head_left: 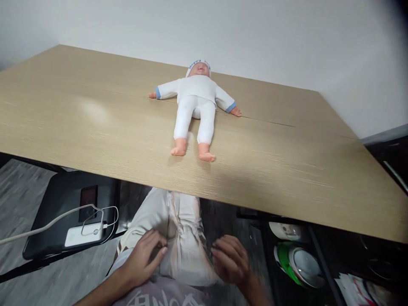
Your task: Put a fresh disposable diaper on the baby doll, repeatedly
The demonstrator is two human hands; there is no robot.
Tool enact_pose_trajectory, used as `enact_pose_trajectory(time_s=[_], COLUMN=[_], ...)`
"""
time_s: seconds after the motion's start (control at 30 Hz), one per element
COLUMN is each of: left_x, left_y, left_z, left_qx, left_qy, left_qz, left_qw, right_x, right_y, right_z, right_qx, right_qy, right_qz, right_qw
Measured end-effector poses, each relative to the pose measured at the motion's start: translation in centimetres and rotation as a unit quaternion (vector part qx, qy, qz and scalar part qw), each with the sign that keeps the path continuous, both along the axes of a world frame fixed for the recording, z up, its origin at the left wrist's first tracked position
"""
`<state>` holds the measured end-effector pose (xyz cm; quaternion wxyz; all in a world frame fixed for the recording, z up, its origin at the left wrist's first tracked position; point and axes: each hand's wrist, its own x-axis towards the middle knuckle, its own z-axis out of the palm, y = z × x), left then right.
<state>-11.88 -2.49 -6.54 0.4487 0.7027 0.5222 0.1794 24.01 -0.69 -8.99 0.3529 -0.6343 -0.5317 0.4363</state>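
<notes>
An opened-out white diaper (185, 246) with orange-tinted, ruffled edges lies lengthwise over my lap. My left hand (145, 257) is beside its left edge, fingers loosely bent and the thumb apart from them, with nothing visible in its grasp. On the other side, my right hand (231, 259) hovers close to the diaper's right edge, fingers loosely curled and slightly blurred; nothing shows between them. A baby doll (197, 102) in white clothes with blue cuffs and a lettered cap lies face up on the wooden table (111, 140), feet towards me.
A black stool (60, 199) at the left bears a white power bank (83, 235) with a cable and a dark phone-like object (88, 202). Below the table at right, a dark shelf holds a green and white round container (299, 263) and papers (353, 289).
</notes>
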Motion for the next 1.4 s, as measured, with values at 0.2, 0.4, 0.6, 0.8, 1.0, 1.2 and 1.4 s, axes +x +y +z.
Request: enact_pose_trajectory(time_s=[0.2, 0.4, 0.6, 0.8, 1.0, 1.2, 1.4], left_x=[3.1, 6.7, 7.1, 6.5, 4.3, 3.2, 3.0], left_y=[1.3, 3.7, 1.2, -3.5, -5.6, -3.2, 0.2], left_z=[-3.1, -5.9, -4.6, 5.4, 14.2, 14.1, 11.8], left_qx=[-0.104, -0.202, -0.218, -0.174, -0.021, 0.025, 0.005], left_qy=[0.0, -0.055, -0.182, -0.195, -0.18, -0.222, -0.251], left_qz=[0.02, 0.028, 0.072, 0.114, 0.056, 0.104, 0.142], left_qw=[0.994, 0.977, 0.956, 0.958, 0.982, 0.969, 0.957], right_x=[-3.8, -4.7, -6.7, -7.0, -7.3, -10.2, -11.5], right_y=[-2.8, -2.5, -3.8, -8.3, -11.0, -6.4, -2.1], right_z=[-3.8, -4.9, -1.0, 7.8, 14.5, 16.3, 13.8], right_qx=[-0.125, -0.168, -0.209, -0.165, -0.025, 0.074, 0.045], right_qy=[0.018, 0.067, 0.208, 0.269, 0.153, 0.196, 0.214], right_qz=[-0.057, -0.058, -0.035, -0.02, -0.06, 0.016, 0.02], right_qw=[0.99, 0.982, 0.955, 0.949, 0.986, 0.978, 0.976])
